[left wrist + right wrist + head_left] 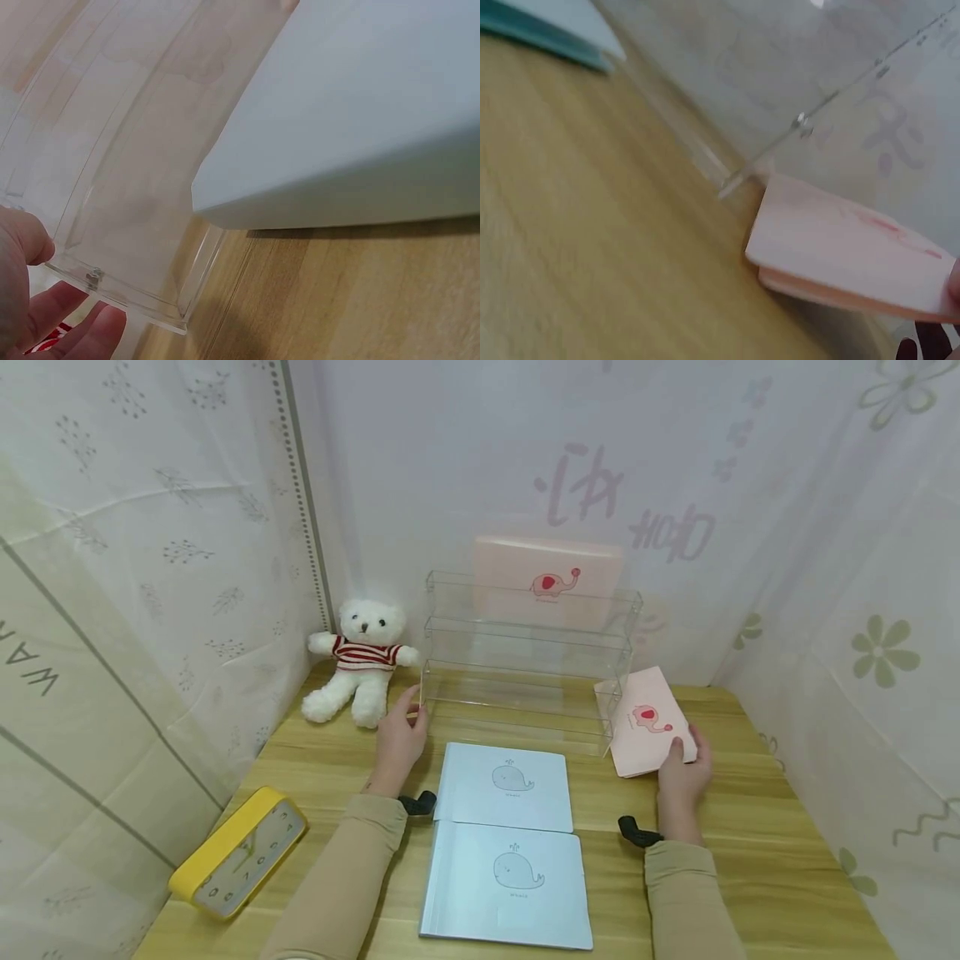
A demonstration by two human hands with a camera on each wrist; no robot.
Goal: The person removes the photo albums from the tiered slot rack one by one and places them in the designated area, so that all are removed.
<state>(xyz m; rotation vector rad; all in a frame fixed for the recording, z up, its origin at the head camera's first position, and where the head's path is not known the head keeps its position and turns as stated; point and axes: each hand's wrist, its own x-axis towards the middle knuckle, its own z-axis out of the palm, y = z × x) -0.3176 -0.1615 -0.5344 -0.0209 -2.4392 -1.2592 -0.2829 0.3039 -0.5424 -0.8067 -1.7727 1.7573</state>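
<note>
The right grip (684, 768) pinches a pink rectangular booklet with a red elephant (647, 739), which extends forward-left of it; fingers beneath are hidden. The left grip (401, 735) holds the side of a clear plastic tiered rack (510, 697); its exact contact is hard to make out. The right wrist view cuts off the right grip, yet reveals the booklet's layered edge, indistinct in the head view.

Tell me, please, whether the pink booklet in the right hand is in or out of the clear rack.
Out: the right hand holds the pink booklet beside the clear rack.
</note>
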